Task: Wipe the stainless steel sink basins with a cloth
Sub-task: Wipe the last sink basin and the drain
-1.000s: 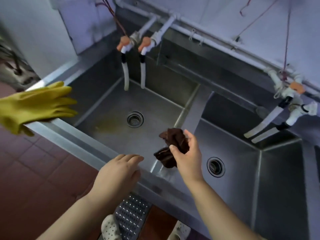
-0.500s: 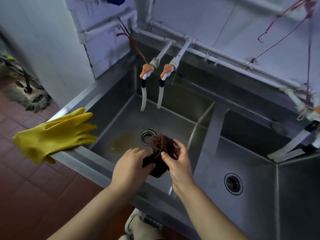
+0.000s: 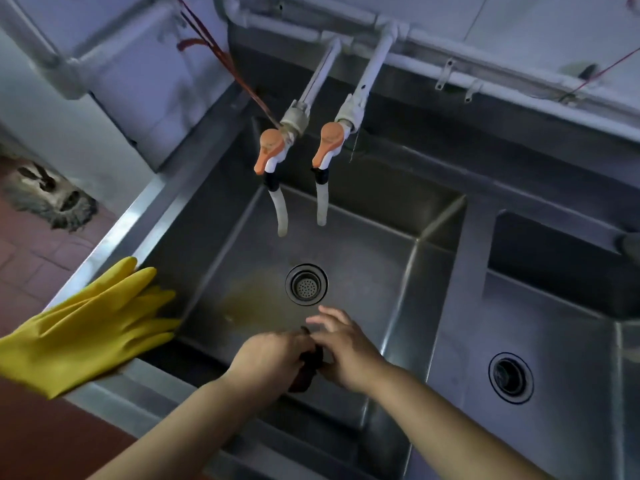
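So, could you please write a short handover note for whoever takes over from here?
Left hand and right hand both hold the dark cloth, bunched between them over the left basin. Right index finger and thumb pinch it; the other right fingers are spread.
A brownish stain lies beside the drain.
Yellow glove lies on the left rim.
Done: no wiping visible.
Left: wipe the left basin, then the right basin.

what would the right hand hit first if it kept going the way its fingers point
Probably the drain strainer: the right hand has fingers spread toward it over the left basin floor. Depth is unclear, so it might touch the floor first.
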Demonstrator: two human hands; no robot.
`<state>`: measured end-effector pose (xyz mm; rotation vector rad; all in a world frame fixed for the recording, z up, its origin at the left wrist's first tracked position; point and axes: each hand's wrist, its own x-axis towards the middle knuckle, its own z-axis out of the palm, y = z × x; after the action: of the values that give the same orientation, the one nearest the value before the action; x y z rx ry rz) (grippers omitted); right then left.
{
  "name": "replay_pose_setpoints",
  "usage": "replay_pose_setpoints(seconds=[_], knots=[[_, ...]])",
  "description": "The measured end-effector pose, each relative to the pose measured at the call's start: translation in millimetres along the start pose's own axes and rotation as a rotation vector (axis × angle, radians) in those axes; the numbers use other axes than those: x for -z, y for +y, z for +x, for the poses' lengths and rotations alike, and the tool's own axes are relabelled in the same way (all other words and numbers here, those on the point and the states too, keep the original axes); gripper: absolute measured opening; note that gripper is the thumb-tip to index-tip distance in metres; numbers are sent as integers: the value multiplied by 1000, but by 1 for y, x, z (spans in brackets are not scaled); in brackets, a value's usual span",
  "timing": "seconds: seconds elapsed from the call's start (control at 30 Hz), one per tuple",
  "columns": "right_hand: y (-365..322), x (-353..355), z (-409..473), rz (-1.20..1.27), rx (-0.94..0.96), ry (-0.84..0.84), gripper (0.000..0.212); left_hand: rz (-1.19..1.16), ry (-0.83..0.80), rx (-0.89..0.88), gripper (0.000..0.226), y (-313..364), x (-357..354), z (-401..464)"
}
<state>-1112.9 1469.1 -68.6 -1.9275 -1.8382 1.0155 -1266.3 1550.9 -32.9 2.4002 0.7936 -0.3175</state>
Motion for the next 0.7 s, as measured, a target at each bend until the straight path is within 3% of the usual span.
replay_pose_setpoints(seconds=[0.1,0.27,0.4,0.47,0.6,0.63,0.7], knots=[[26,5,4,-96,-93,-88,25,-7,-34,52,28,-9,-10,21],[46,19,8,-354,-342,95,15,-32,55,57,27,-13,-26,66],[51,0,8,-569,-513,209,31,-56,38,-2,33,-20,-52,98],[52,-22,10,-540,-607,53,32,-20,-79,-27,32,-28,-70,106],[60,-81,16,-404,-791,-406,39,173,-556,-54,34,-46,-95,100],[61,-93,18,-319,-849,-467,40,221,-614,-65,35,-51,-93,97],[63,-114,21,-116,-956,-411,47,275,-593,-82,35,-62,-83,91]])
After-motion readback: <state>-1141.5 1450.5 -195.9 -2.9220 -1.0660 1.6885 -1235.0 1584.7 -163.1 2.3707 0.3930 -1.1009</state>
